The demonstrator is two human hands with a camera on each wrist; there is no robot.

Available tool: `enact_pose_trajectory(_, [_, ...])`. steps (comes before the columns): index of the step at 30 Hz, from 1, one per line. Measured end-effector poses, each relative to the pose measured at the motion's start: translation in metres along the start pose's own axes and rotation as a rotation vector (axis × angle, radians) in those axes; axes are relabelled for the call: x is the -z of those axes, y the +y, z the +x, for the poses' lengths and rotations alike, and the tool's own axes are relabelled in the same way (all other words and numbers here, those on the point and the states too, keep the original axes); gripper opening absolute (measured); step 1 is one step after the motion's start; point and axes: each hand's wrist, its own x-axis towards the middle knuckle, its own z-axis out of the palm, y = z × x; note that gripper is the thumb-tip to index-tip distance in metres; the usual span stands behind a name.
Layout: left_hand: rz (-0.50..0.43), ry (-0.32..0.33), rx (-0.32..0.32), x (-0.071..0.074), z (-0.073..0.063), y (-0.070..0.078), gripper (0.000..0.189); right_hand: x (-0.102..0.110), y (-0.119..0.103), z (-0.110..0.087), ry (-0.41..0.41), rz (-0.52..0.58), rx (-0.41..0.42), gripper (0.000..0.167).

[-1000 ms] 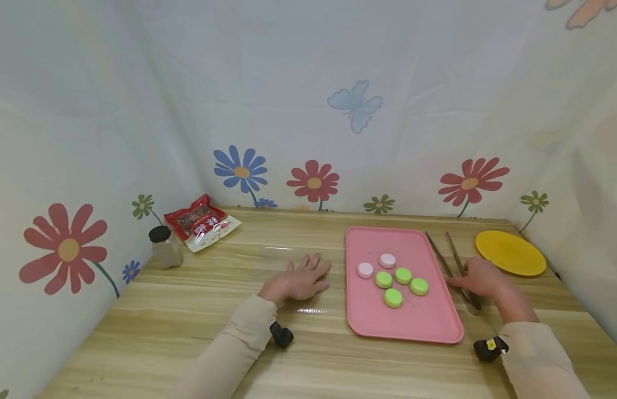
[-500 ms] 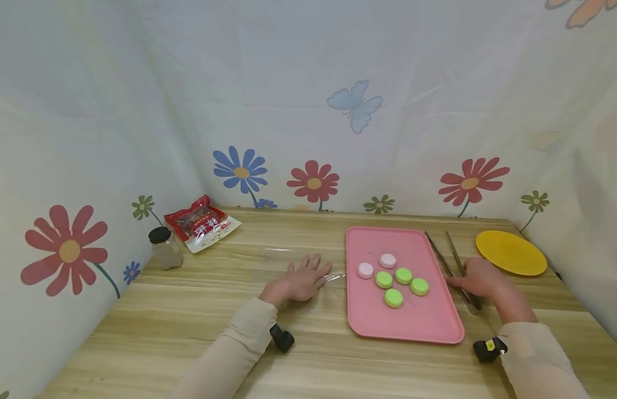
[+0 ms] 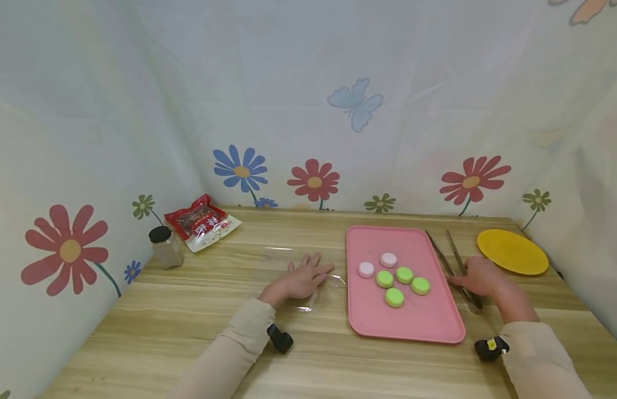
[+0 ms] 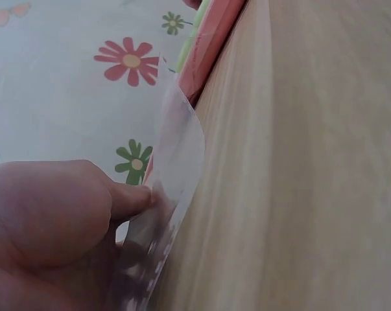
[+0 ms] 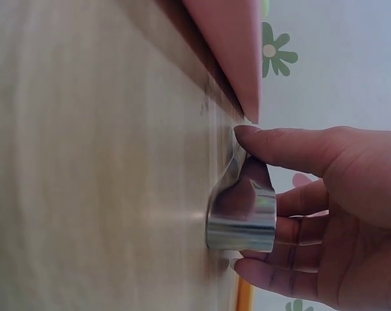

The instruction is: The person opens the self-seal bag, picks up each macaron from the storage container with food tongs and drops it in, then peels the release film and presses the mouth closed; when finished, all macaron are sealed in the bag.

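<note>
In the head view my left hand (image 3: 300, 281) lies with fingers spread on a clear plastic sheet or bag on the table, left of the pink tray (image 3: 408, 328). The left wrist view shows my thumb against the raised edge of this clear plastic (image 4: 182, 146); its full shape is hard to make out. Right of the tray, my right hand (image 3: 481, 277) holds metal tongs (image 5: 244, 223) near their bent end, thumb on one side and fingers on the other. Their two arms point away, spread apart. On the tray sit several green macarons (image 3: 394, 297) and two pink macarons (image 3: 388, 260).
A yellow plate (image 3: 513, 252) lies beyond my right hand. At the back left are a red snack bag (image 3: 200, 221) and a jar with a black lid (image 3: 166, 249). Flower-printed cloth (image 3: 413, 138) surrounds the wooden table (image 3: 308, 366).
The glints on the clear plastic have shifted around my left hand, whose fingers have moved very slightly. My right hand and the tongs stay in place.
</note>
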Motion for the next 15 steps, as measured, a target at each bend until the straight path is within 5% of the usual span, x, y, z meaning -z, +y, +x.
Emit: enact_pose_trajectory(15, [-0.162, 0.107, -0.012, -0.0063, 0.0017, -0.0105, 0.038, 0.0014, -0.0011, -0.0002, -0.023, 0.010, -0.024, 0.054])
